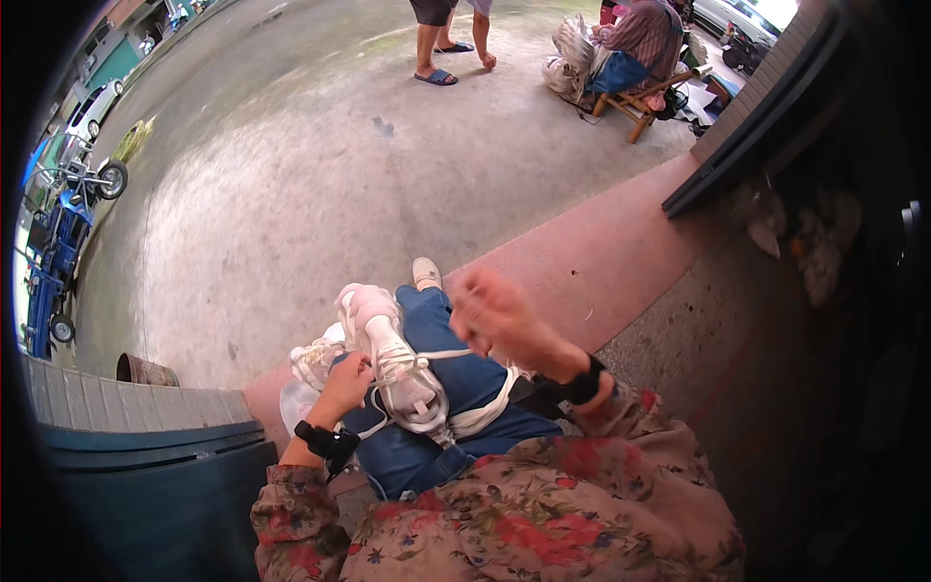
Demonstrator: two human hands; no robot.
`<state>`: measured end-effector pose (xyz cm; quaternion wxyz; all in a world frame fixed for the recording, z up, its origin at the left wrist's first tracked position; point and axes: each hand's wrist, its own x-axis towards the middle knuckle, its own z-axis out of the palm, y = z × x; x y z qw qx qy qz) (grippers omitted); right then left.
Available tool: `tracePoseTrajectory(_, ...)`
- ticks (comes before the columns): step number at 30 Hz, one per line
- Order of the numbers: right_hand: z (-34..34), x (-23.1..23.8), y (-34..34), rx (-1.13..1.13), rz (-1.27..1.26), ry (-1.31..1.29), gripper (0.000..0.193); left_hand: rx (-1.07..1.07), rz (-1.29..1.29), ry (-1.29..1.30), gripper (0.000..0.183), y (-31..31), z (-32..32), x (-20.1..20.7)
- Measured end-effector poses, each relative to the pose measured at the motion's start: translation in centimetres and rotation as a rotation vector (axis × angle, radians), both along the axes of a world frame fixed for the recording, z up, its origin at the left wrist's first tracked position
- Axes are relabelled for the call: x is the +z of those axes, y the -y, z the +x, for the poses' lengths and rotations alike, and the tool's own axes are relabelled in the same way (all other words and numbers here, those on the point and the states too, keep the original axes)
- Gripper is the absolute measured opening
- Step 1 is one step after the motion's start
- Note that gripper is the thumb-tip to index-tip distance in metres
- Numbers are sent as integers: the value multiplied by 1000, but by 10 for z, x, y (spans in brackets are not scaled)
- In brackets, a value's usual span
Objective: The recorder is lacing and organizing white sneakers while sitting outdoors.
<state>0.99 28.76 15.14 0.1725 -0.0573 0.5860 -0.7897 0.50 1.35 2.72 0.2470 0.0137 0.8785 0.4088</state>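
Left hand (pixel 344 386) closed on the near side of a white sneaker (pixel 396 369) lying on the lap, over blue jeans (pixel 464 378). Right hand (pixel 499 318) raised just right of the shoe, blurred, grip impossible to tell. Farther off, bare concrete ground (pixel 291 165); dark bin (pixel 145 466) near left.

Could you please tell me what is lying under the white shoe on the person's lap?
The white shoe rests on the blue-jeaned thigh, with white laces trailing across it. The left hand grips its side, hiding what lies beneath that edge. The right hand hovers blurred above.
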Motion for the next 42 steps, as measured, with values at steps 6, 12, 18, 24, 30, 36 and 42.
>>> tracePoseTrajectory(6, 24, -120, 76, 493, 654, -181, 21, -101, 66, 17, 29, 3, 11, 5)
tracePoseTrajectory(12, 45, -157, 105, 210, 927, -310, 18, -147, -7, -103, 18, 13, 23, -1)
tracePoseTrajectory(18, 48, -158, 122, 131, 1020, -303, 13, 53, 24, -4, 18, 14, 34, -6)
tracePoseTrajectory(24, 48, -160, 121, 75, 919, -441, 11, 30, 25, -200, 17, 12, 37, -24)
tracePoseTrajectory(30, 38, -161, 123, 216, 1010, -526, 11, 215, 229, 109, 21, 13, 37, -21)
tracePoseTrajectory(36, 32, -169, 132, 309, 1070, -622, 13, 271, 253, 149, 20, 15, 36, -18)
tracePoseTrajectory(42, 30, -160, 136, 332, 1020, -554, 13, 294, 195, 13, 21, 13, 39, -22)
